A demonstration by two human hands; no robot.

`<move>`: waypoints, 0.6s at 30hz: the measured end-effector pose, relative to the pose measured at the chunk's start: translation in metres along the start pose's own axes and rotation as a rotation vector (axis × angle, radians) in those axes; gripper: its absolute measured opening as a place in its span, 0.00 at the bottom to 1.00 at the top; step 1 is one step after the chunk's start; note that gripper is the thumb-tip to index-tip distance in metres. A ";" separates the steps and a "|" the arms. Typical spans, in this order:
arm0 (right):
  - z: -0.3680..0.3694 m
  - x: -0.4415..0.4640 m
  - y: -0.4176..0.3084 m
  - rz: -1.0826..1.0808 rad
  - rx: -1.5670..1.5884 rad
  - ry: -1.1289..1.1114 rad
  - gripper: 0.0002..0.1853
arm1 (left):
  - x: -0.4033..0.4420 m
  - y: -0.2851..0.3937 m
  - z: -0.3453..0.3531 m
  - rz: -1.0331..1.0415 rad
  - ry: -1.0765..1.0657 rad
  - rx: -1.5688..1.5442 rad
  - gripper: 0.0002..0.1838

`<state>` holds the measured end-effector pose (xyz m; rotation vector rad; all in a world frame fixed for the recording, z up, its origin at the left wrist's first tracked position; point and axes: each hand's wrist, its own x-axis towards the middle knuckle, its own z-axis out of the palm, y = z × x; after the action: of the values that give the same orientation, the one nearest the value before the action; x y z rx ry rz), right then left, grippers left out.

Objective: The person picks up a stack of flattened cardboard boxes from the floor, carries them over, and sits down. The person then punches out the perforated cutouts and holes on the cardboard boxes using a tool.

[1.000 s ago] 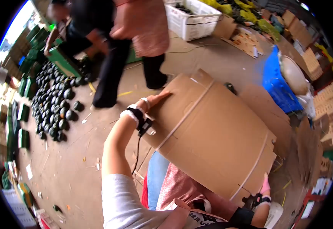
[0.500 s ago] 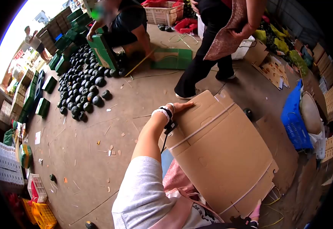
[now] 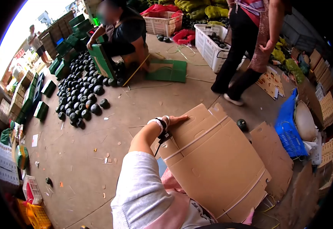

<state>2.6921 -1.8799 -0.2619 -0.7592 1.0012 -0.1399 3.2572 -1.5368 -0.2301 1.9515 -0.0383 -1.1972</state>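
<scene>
A bundle of flattened cardboard boxes, bound by two pale straps, leans tilted in front of my body. My left hand, with bands around the wrist, grips its upper left edge, fingers stretched along the side. At the lower right edge, my right hand shows only as a bit of pink; it holds the bundle from there, and most of its fingers are hidden.
A heap of dark green squashes lies left. Someone crouches by green boxes; another person stands near a white crate. Right are a flat cardboard sheet, a loose squash and a blue crate.
The standing person has stepped right and back, uncovering the white crate of squashes. The bundle and my left hand sit slightly lower and further left in view.
</scene>
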 end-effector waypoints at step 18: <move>-0.011 -0.012 -0.010 -0.058 -0.036 0.112 0.36 | 0.006 -0.005 0.017 0.016 0.039 0.009 0.52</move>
<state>2.6789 -1.8872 -0.2504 -0.8207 1.0904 -0.2174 3.2459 -1.5462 -0.2414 1.9785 -0.0382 -1.1498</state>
